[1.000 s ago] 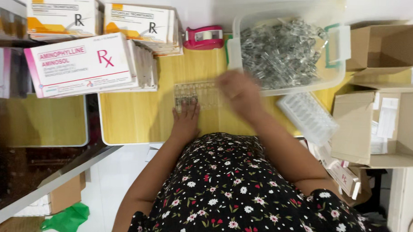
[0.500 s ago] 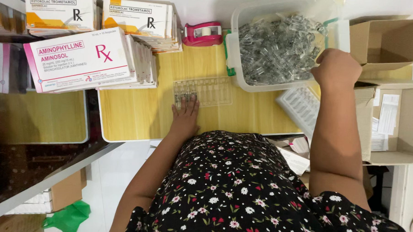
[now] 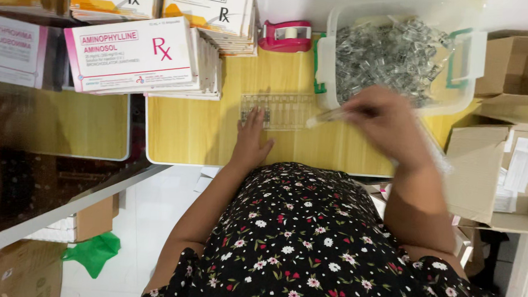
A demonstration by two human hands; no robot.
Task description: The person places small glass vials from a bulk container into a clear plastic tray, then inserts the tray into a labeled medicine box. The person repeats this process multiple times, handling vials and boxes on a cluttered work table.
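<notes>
Flat white-and-pink cardboard medicine cartons are stacked at the back left of the yellow wooden tabletop. A pink tape dispenser is set just behind. Open brown cardboard boxes are seen at right. A crumpled green plastic bag is noted on the floor.

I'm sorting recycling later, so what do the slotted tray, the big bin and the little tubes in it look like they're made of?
The slotted tray looks like thin clear moulded plastic: the wood tabletop shows through its ribs. The big bin seems translucent, frosted, stiffer plastic with green clip handles. The little tubes glint clear like glass ampoules, though clear plastic can't be ruled out. The right hand holds one; it is blurred.
</notes>
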